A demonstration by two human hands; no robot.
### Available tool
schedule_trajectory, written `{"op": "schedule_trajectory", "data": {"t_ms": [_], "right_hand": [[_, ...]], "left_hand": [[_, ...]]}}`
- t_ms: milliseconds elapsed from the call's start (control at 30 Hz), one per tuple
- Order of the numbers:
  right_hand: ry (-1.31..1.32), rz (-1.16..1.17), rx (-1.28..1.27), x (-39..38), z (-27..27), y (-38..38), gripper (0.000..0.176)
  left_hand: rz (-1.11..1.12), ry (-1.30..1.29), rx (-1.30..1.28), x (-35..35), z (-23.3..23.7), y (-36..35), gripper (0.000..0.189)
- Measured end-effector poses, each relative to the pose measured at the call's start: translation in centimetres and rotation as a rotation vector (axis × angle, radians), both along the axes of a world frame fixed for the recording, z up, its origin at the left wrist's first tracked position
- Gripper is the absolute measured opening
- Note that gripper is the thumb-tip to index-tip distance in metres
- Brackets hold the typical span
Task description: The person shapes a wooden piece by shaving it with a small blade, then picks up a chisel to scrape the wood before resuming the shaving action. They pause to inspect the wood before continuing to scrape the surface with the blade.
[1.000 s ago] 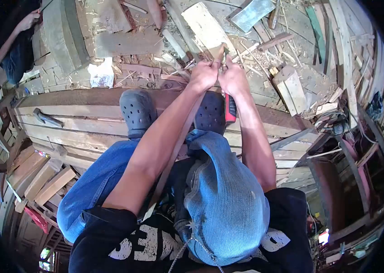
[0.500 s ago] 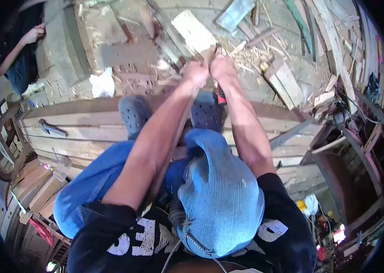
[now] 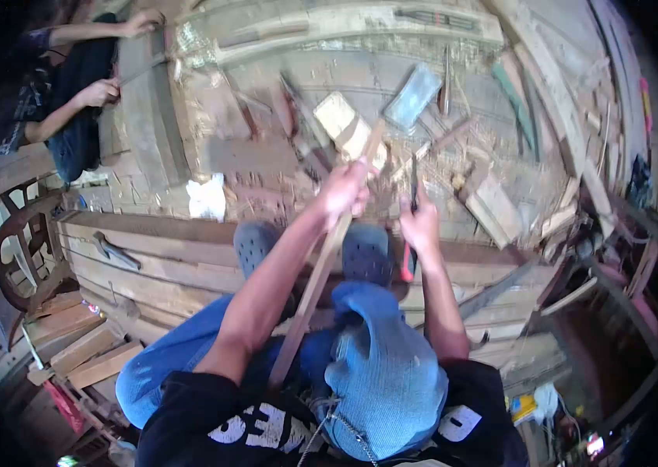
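My left hand (image 3: 344, 191) is closed around a long, narrow wooden strip (image 3: 309, 300). The strip slants from near my lap, between my legs, up past my fist to its far end over the floor. Just to the right, my right hand (image 3: 420, 226) grips a red-handled bladed tool (image 3: 415, 184). Its dark, narrow blade points away from me and its red end shows below my fist; blur hides its exact kind. The blade stands apart from the strip in this view. A pale wood block (image 3: 335, 117) lies beyond my left hand.
A bluish flat block (image 3: 413, 95), wood offcuts (image 3: 492, 206) and shavings litter the floor. White crumpled material (image 3: 206, 197) and a hammer-like tool (image 3: 117, 253) lie left. Another person's hands (image 3: 99, 93) are at a thick beam (image 3: 146, 117), upper left. A long board (image 3: 352, 29) crosses the far side.
My hands, close together before, have come apart, the right one moving right with the tool. The wooden strip now shows clearly. The view has shifted, bringing more of the other person in.
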State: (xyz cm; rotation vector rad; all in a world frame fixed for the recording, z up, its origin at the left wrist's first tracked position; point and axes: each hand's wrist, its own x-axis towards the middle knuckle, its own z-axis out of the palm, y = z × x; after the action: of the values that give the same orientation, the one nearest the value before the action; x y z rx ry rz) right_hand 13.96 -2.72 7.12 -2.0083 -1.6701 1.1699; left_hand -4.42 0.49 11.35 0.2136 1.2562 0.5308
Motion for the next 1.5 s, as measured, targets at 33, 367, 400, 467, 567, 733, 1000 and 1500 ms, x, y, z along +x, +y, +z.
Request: {"op": "schedule_trajectory", "data": {"t_ms": [33, 367, 400, 467, 567, 733, 1000, 1500], "right_hand": [[0.006, -0.029, -0.106, 0.3, 1.5, 1.0, 0.041], [0.863, -0.177, 0.313, -1.2, 26.2, 11.6, 0.033], [0.858, -0.164, 0.367, -1.3, 29.4, 12.2, 0.033], [1.026, -0.014, 0.422, -2.1, 35.9, 13.2, 0.033], [1.051, 0.093, 0.401, -3.6, 43.6, 13.0, 0.033], [1.059, 0.177, 0.432, -5.4, 48.5, 11.5, 0.031], [1.25, 0.109, 0.375, -9.6, 46.8, 8.8, 0.036], [1.233, 0.016, 0.441, -8.3, 45.0, 3.9, 0.028]], "left_hand": [[0.009, -0.026, 0.057, -0.3, 2.9, 1.0, 0.039], [-0.075, -0.404, 0.624, -1.2, 26.3, 4.4, 0.043], [-0.098, -0.49, 0.653, -1.0, 27.7, 4.5, 0.045], [-0.141, -0.575, 0.693, -0.7, 31.2, 4.5, 0.047], [-0.177, -0.851, 0.679, -0.7, 34.4, 4.7, 0.049], [-0.26, -1.177, 0.714, -2.4, 37.7, 4.4, 0.053], [-0.155, -0.35, 0.894, -5.4, 39.2, 0.9, 0.053], [-0.296, -0.196, 1.009, -5.1, 38.3, -3.4, 0.035]]}}
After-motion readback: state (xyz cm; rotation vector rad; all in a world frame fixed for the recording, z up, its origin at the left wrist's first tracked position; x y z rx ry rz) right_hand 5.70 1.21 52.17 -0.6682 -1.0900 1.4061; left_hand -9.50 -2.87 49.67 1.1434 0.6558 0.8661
